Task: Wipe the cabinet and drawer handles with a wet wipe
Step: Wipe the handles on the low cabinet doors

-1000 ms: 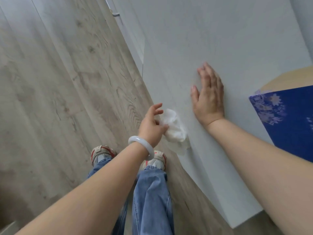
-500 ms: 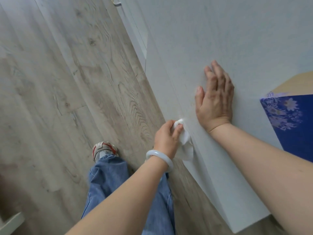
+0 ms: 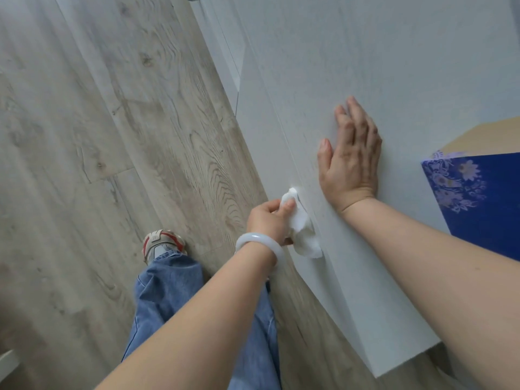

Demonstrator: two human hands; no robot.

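A second ago my left hand (image 3: 270, 220) held the wet wipe (image 3: 302, 229) loose in the air off the front of the cabinet; now I have it pressed in along the front edge of the white worktop (image 3: 422, 80), and the wad has flattened against the face just below that edge. I judge this is the handle being wiped, though the handle itself is hidden behind the wipe and my knuckles, so I cannot say what shape it has. My left fingers (image 3: 288, 205) are curled tight round the wipe, thumb on top, nothing else in them. My right hand (image 3: 351, 161) has stayed flat on the worktop near the front edge, fingers straight and together, holding nothing, only bracing me.

The wipe is soft, crumpled and white, its loose tail hanging toward the near corner. The worktop is matte, pale grey-white with a faint grain, its edge thin and square. A smooth, milky bangle (image 3: 259, 243) sits on my left wrist. The floor (image 3: 112, 136) is grey wood-look plank with bold grain. At the worktop's right edge lies a deep-blue floral cloth (image 3: 478, 201).
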